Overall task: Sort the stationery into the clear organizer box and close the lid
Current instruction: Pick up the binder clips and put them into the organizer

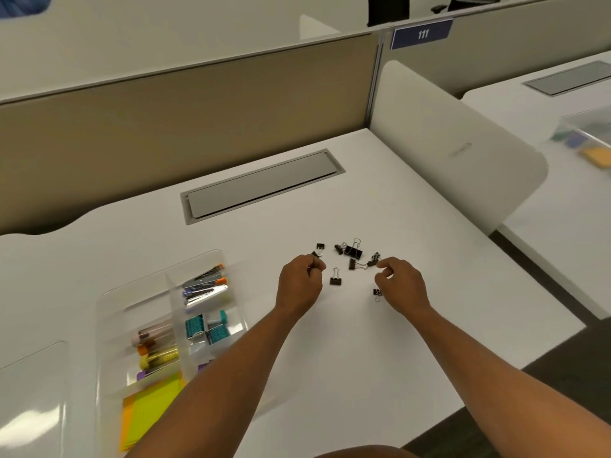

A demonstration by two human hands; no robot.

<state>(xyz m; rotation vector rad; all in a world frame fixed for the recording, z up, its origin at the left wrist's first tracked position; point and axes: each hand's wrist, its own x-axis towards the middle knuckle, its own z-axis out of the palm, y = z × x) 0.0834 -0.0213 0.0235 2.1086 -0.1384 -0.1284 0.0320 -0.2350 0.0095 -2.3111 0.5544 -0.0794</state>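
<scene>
Several small black binder clips (353,251) lie scattered on the white desk (429,292). My left hand (299,283) is curled, its fingertips pinching a clip (315,254) at the left of the group. My right hand (401,283) pinches another clip (373,259) at the right of the group; one more clip (378,293) lies by its thumb side. The clear organizer box (109,302) stands open at the left, holding pens (205,285), teal staple boxes (206,327), markers (155,348) and yellow sticky notes (148,411).
The clear lid (29,391) lies flat at the far left of the desk. A grey cable hatch (261,185) sits in the desk behind the clips. A beige partition (165,127) bounds the back, a white divider (446,143) the right.
</scene>
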